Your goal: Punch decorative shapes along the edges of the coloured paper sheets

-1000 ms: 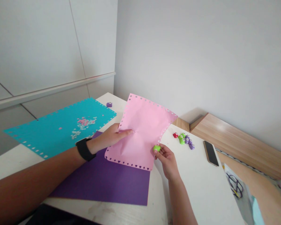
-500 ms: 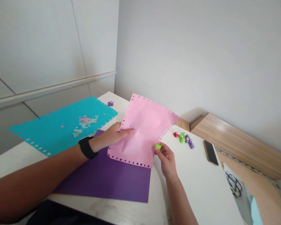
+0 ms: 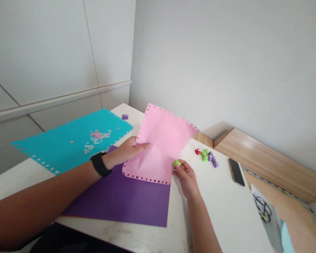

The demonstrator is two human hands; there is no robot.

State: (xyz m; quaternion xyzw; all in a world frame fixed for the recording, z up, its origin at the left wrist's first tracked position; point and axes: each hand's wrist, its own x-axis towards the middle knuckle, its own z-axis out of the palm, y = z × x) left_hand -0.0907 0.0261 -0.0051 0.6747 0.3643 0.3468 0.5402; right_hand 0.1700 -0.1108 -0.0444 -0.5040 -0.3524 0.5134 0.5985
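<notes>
Head view: left hand [image 3: 128, 149] gripping pink sheet [image 3: 162, 140]; right hand [image 3: 186, 175] pinching green punch [image 3: 177, 163] at the sheet's edge, over tabletop [image 3: 221, 196].

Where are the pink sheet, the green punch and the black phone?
pink sheet [image 3: 163, 140]: head view, on the bare middle of the paper.
green punch [image 3: 177, 163]: head view, on its rounded top.
black phone [image 3: 236, 172]: head view, on the middle of its screen.

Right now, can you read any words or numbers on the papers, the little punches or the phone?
No words, numbers or signs can be read anywhere.
The pink paper sheet, the teal paper sheet and the small green plastic punch bear none; the flat black phone is dark.
</notes>
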